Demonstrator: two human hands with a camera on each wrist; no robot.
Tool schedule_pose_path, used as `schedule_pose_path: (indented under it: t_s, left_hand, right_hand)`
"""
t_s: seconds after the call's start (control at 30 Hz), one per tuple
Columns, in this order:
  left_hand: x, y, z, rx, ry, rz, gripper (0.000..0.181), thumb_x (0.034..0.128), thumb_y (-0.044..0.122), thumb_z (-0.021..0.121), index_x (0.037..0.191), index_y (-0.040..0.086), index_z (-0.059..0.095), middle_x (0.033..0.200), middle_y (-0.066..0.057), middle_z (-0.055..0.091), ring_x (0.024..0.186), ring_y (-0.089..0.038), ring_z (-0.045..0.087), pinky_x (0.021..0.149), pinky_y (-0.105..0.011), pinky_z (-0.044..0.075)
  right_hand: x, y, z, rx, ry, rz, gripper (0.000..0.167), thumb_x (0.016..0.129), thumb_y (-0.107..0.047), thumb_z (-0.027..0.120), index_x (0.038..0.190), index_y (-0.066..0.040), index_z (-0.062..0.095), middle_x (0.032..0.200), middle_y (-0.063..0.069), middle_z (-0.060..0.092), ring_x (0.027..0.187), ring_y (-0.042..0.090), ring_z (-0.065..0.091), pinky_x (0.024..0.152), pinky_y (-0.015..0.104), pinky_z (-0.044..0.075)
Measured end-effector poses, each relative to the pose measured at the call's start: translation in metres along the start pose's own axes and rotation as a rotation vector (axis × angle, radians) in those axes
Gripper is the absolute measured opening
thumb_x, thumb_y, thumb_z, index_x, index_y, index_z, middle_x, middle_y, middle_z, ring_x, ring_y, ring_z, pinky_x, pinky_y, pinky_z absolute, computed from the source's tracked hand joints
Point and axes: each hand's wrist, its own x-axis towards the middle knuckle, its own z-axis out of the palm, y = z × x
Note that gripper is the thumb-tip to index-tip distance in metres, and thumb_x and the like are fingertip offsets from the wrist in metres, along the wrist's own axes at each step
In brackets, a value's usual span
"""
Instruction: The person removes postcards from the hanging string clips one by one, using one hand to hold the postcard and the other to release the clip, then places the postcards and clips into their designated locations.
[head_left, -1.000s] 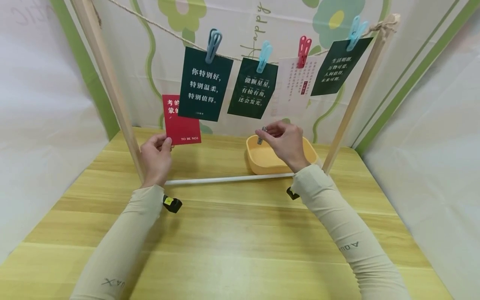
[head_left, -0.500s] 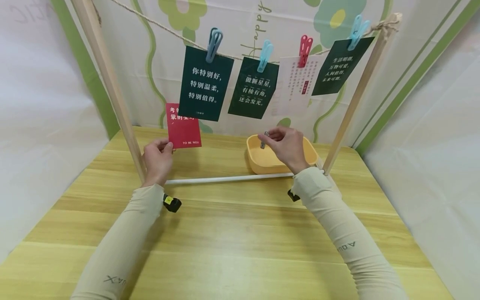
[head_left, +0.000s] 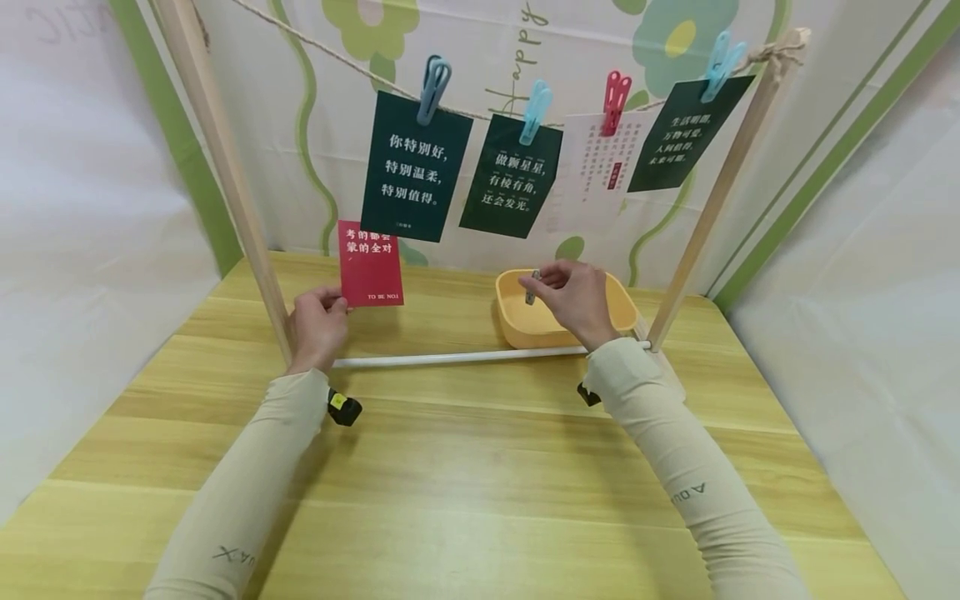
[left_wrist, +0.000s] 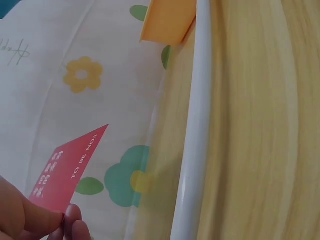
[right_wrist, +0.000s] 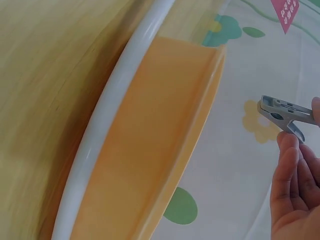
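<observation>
two bare hands at work beneath a line of hung cards. the left hand (head_left: 317, 329), near the left wooden post (head_left: 217, 142), pinches a red card (head_left: 371, 267) at its lower left corner between thumb and fingers; in the head view the card's top edge is partly hidden by the leftmost dark green card (head_left: 416, 179). the right hand (head_left: 577, 300) holds a grey clothespin (right_wrist: 282, 114) between thumb and fingertips, apart from the red card and seen against the yellow basket (head_left: 528, 335) in the head view. the basket stands on the wooden table (head_left: 480, 467), behind a white rod (head_left: 450, 359). above, four cards hang from a rope (head_left: 322, 48), each clipped by a clothespin
</observation>
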Motion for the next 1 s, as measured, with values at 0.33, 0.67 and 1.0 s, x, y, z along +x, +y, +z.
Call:
schedule_pose_path:
  t_s: [0.33, 0.67, 1.0]
  left_hand:
    - [0.0, -0.006, 0.001, 0.056, -0.019, -0.031, 0.036, 0.1113, 0.012, 0.046, 0.141, 0.004, 0.065, 0.126, -0.017, 0.071, 0.102, -0.023, 0.059, 0.074, -0.028, 0.047]
    - [0.002, -0.012, 0.003, 0.089, -0.05, -0.031, 0.036, 0.1105, 0.01, 0.045, 0.138, 0.0, 0.066, 0.125, -0.021, 0.069, 0.094, -0.022, 0.059, 0.071, -0.026, 0.047]
    - [0.005, -0.018, 0.005, 0.133, -0.067, -0.035, 0.036, 0.1092, 0.011, 0.045, 0.136, 0.0, 0.067, 0.121, -0.02, 0.07, 0.087, -0.02, 0.057, 0.072, -0.029, 0.046]
  right_hand:
    - [0.0, 0.007, 0.001, -0.051, -0.013, 0.017, 0.035, 0.09, -0.04, 0.086, 0.098, -0.007, 0.078, 0.096, 0.011, 0.08, 0.086, 0.023, 0.076, 0.075, 0.041, 0.063]
    - [0.0, 0.015, 0.004, -0.096, -0.034, 0.003, 0.033, 0.09, -0.039, 0.085, 0.096, -0.008, 0.079, 0.093, 0.011, 0.081, 0.084, 0.023, 0.077, 0.071, 0.037, 0.062]
    - [0.001, 0.019, 0.007, -0.138, -0.084, 0.034, 0.032, 0.092, -0.04, 0.083, 0.094, -0.008, 0.079, 0.092, 0.009, 0.081, 0.082, 0.023, 0.076, 0.07, 0.037, 0.062]
